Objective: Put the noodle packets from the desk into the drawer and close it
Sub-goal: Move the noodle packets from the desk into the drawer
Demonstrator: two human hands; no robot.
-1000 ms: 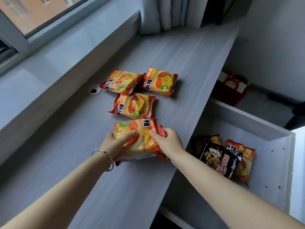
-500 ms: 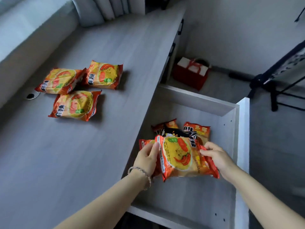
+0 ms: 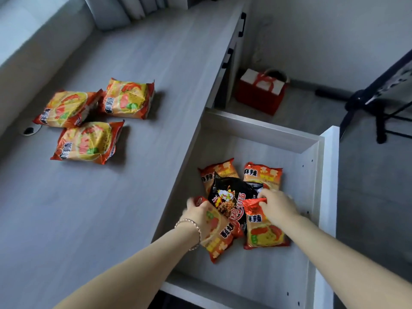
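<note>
Three orange-yellow noodle packets lie on the grey desk (image 3: 107,219): one at far left (image 3: 66,109), one beside it (image 3: 129,99), one nearer (image 3: 87,142). The open drawer (image 3: 330,175) at the right holds two orange packets at the back (image 3: 263,175), with a black packet (image 3: 231,197) on top. Two more orange packets lie at the drawer's front. My left hand (image 3: 200,211) grips the top end of the left one (image 3: 219,239). My right hand (image 3: 277,205) pinches the crimped top edge of the right one (image 3: 265,233).
A red gift bag (image 3: 260,92) stands on the floor beyond the drawer. Black stand legs (image 3: 379,112) are at the far right. A cable hole (image 3: 29,130) sits at the desk's left edge, and a curtain (image 3: 133,10) hangs at the back.
Both hands carried packets from the desk over to the drawer and lowered them inside; they now lie on the drawer bottom, one under each hand. The view turned right.
</note>
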